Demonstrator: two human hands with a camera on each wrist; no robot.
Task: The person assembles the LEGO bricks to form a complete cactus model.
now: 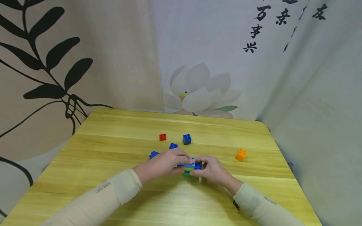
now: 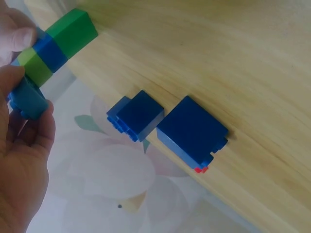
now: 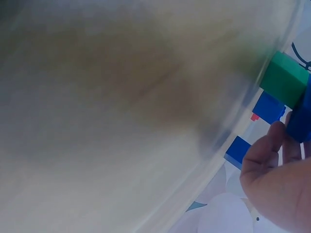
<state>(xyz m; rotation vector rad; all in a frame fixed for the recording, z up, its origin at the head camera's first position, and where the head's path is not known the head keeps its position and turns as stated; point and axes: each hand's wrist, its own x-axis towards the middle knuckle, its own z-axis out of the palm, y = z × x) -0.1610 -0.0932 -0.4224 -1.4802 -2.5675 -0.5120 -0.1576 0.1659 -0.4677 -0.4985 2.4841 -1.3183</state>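
Observation:
Both hands hold a stack of toy building bricks above the table. Its layers are a green brick (image 2: pixel 73 33), a dark blue brick (image 2: pixel 50 52), a lime green brick (image 2: pixel 35 68) and a light blue brick (image 2: pixel 29 98). My left hand (image 1: pixel 169 161) pinches the light blue brick at the top, fingers on one side and thumb on the other. From the right, my right hand (image 1: pixel 213 171) grips the dark blue brick, which juts out past the green one in the right wrist view. Fingers hide part of the stack.
On the wooden table (image 1: pixel 127 131), a red brick (image 1: pixel 162 137) and a blue brick (image 1: pixel 187 139) lie farther back. Two more blue bricks show behind my left hand, one partly covered. An orange brick (image 1: pixel 241 155) lies to the right. A printed curtain (image 1: pixel 127 62) hangs behind.

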